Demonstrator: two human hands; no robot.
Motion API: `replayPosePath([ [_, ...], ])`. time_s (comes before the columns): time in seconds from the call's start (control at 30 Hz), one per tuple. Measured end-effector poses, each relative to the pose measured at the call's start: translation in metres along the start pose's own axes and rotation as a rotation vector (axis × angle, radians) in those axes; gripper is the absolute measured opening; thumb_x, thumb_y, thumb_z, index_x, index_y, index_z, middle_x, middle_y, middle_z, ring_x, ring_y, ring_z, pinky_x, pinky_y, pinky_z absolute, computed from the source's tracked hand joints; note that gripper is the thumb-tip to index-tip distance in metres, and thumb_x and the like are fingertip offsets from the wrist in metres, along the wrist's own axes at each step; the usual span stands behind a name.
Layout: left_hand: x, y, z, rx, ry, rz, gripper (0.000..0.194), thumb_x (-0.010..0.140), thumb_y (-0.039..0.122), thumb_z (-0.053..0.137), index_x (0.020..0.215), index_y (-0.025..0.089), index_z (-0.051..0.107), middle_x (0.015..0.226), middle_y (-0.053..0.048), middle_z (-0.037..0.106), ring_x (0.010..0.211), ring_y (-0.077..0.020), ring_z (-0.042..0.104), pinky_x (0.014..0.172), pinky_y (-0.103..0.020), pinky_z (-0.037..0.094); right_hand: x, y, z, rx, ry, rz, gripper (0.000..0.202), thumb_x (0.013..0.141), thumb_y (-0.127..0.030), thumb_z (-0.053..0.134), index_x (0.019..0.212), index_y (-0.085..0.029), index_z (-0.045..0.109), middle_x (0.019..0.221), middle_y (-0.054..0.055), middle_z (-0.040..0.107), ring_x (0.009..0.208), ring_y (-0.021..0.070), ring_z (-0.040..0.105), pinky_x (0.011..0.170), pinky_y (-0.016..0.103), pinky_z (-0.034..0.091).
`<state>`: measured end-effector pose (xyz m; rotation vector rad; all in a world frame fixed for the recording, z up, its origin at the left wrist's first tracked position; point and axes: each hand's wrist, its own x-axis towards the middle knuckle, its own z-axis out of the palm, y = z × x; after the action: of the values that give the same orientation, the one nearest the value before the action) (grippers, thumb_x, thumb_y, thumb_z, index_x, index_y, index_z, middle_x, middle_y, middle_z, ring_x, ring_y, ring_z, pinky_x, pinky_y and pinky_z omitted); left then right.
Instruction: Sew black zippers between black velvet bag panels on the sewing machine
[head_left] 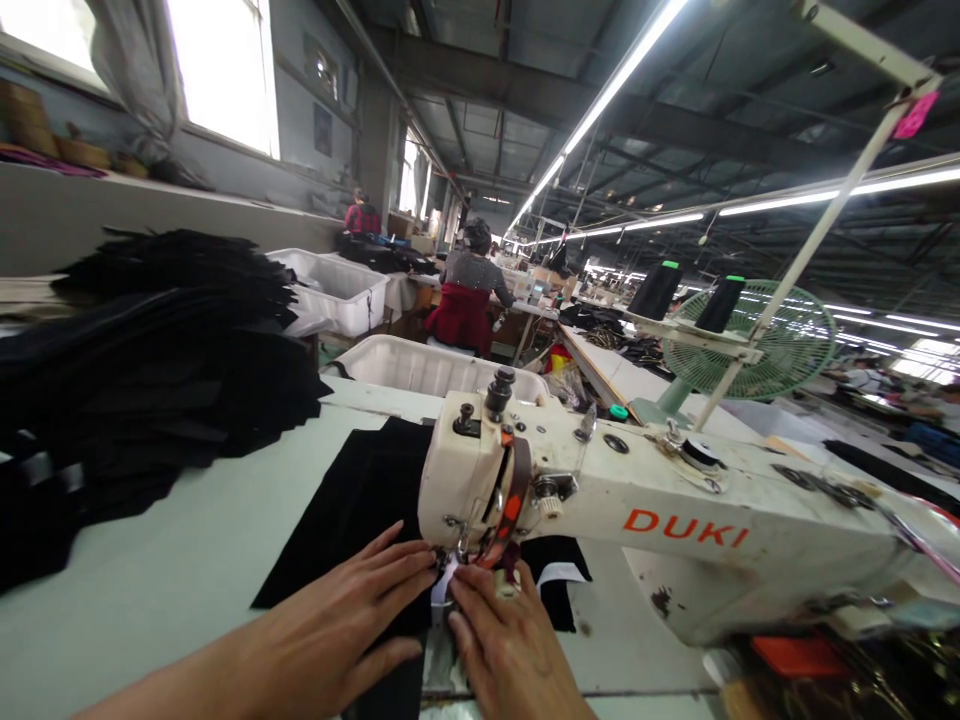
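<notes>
A black cloth piece (pixel 352 510) lies flat on the pale table, running under the head of a white sewing machine (pixel 600 500) marked DUKI. My left hand (pixel 337 620) rests on this cloth, fingers stretched out, its fingertips just left of the needle area. Close to the presser foot, my right hand (pixel 502 625) has its fingers bent down at a small white strip; what lies beneath them is hidden. Right of the needle, more black cloth (pixel 557 600) with a white strip on it shows behind my right hand.
Black cloth stacks (pixel 150 370) cover the table's left side. White bins (pixel 442 368) stand beyond the table. Thread cones (pixel 655 290) and a green fan (pixel 787 325) are behind the machine. A seated person (pixel 472 290) faces away farther off. An orange-red item (pixel 799 657) lies at the lower right.
</notes>
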<state>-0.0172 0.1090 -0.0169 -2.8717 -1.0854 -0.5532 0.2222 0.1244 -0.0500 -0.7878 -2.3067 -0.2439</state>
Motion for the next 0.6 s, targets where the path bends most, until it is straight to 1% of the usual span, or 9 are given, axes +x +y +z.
replayPosePath([
  [0.17, 0.003, 0.003, 0.000, -0.036, -0.034, -0.017, 0.050, 0.092, 0.027, 0.068, 0.139, 0.014, 0.057, 0.140, -0.013, 0.060, 0.130, -0.0306, 0.057, 0.112, -0.050, 0.038, 0.001, -0.001, -0.007, 0.024, -0.031, 0.042, 0.023, 0.100, -0.019, 0.049, 0.116, -0.021, 0.066, 0.111, 0.005, 0.075, 0.101, 0.0238, 0.072, 0.108, 0.046, 0.048],
  [0.23, 0.004, 0.005, -0.001, -0.040, -0.057, -0.028, 0.050, 0.090, 0.025, 0.070, 0.137, 0.011, 0.059, 0.139, -0.016, 0.061, 0.129, -0.0321, 0.057, 0.111, -0.052, 0.039, 0.002, -0.002, -0.007, 0.039, -0.026, 0.069, 0.022, 0.099, -0.017, 0.050, 0.113, -0.022, 0.067, 0.108, 0.005, 0.075, 0.100, 0.0238, 0.071, 0.108, 0.045, 0.049],
  [0.3, 0.003, 0.007, -0.002, -0.047, -0.052, -0.042, 0.050, 0.087, 0.023, 0.072, 0.134, 0.010, 0.061, 0.138, -0.018, 0.061, 0.128, -0.0335, 0.058, 0.110, -0.053, 0.039, 0.002, -0.003, -0.008, 0.057, -0.016, 0.082, 0.021, 0.098, -0.015, 0.051, 0.109, -0.022, 0.067, 0.105, 0.005, 0.074, 0.099, 0.0236, 0.071, 0.106, 0.045, 0.049],
  [0.4, 0.000, 0.007, 0.000, -0.068, -0.016, -0.066, 0.051, 0.086, 0.023, 0.073, 0.134, 0.012, 0.061, 0.138, -0.017, 0.062, 0.129, -0.0330, 0.057, 0.111, -0.053, 0.039, 0.002, -0.004, -0.010, 0.079, -0.015, 0.089, 0.020, 0.097, -0.014, 0.051, 0.105, -0.023, 0.067, 0.101, 0.004, 0.073, 0.098, 0.0231, 0.070, 0.105, 0.045, 0.049],
  [0.5, -0.003, 0.006, 0.005, -0.077, -0.001, -0.091, 0.050, 0.089, 0.027, 0.070, 0.137, 0.016, 0.060, 0.140, -0.014, 0.061, 0.131, -0.0320, 0.055, 0.112, -0.051, 0.039, 0.002, -0.006, -0.009, 0.068, -0.011, 0.106, 0.020, 0.096, -0.012, 0.052, 0.103, -0.023, 0.067, 0.099, 0.003, 0.073, 0.097, 0.0227, 0.068, 0.105, 0.044, 0.048],
  [0.6, -0.005, 0.002, 0.010, -0.075, 0.000, -0.153, 0.048, 0.094, 0.034, 0.065, 0.138, 0.016, 0.059, 0.145, -0.016, 0.055, 0.136, -0.0357, 0.047, 0.109, -0.053, 0.043, 0.002, -0.006, -0.004, 0.047, 0.042, 0.127, 0.020, 0.095, -0.012, 0.052, 0.098, -0.023, 0.068, 0.099, 0.004, 0.072, 0.097, 0.0231, 0.067, 0.103, 0.043, 0.049],
])
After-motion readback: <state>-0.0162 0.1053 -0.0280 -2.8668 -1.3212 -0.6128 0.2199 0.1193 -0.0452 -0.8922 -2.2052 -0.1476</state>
